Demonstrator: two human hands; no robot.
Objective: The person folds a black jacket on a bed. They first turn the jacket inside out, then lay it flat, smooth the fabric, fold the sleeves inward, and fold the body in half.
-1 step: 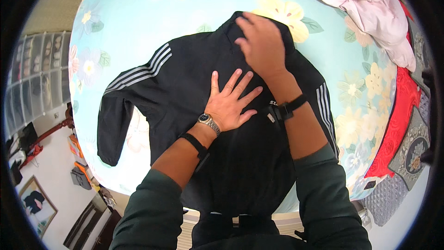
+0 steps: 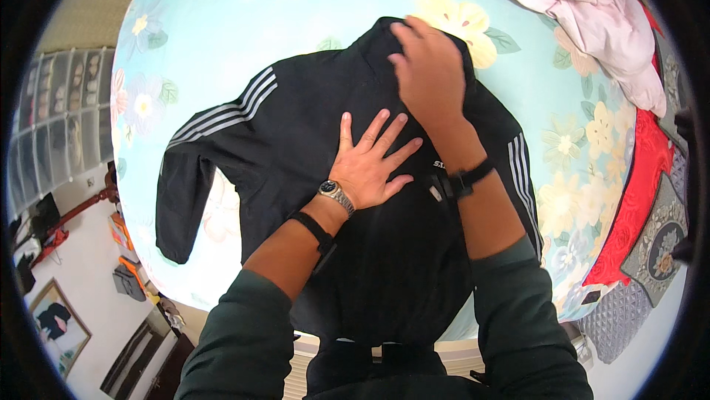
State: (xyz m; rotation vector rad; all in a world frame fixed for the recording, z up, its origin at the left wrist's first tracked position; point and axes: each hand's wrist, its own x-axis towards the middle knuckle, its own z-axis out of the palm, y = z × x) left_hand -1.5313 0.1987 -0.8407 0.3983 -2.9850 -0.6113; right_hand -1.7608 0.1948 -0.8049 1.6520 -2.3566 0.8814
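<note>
Black jacket [image 2: 377,241] under left fingers [image 2: 390,134]

Bright light, fisheye-bent edges, black corners

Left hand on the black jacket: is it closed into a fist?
No, the left hand lies on the black jacket with its fingers spread apart.

A short run of white lettering [image 2: 438,165] is noted on the chest of the black jacket [image 2: 310,126], right of the frame's centre, close against the right forearm [image 2: 492,219]. Any markings on the dial of the wristwatch [image 2: 328,187], left of centre, are too small to be read.
</note>
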